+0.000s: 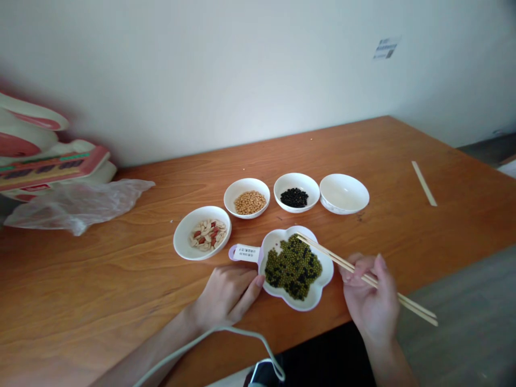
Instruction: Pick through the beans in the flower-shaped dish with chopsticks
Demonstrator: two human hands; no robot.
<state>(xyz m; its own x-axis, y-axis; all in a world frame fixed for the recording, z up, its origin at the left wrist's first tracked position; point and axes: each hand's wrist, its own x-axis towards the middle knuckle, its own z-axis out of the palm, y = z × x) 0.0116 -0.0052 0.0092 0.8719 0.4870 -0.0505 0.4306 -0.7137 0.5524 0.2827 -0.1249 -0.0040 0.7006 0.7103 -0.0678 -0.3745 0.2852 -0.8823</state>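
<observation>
My right hand point(373, 295) holds a pair of wooden chopsticks point(338, 262), their tips over the upper part of a flower-shaped dish point(327, 274). Green beans point(288, 269) mixed with black ones lie in that dish. At the dish's left edge rests my left hand point(229, 295), its thumb touching the rim and its other fingers curled under, mostly hidden. Behind the dish are a bowl point(246, 185) of yellow beans, a bowl point(296, 180) of black beans and an empty white bowl point(344, 194). Another bowl point(181, 236), with peanuts and pale seeds, sits to the left.
A paper strip point(424, 184) lies on the wooden table point(374, 156) at the right. Crumpled clear plastic point(88, 201) and a pink and white toy point(52, 150) are at the far left. A pale cable point(237, 330) crosses in front of my left forearm.
</observation>
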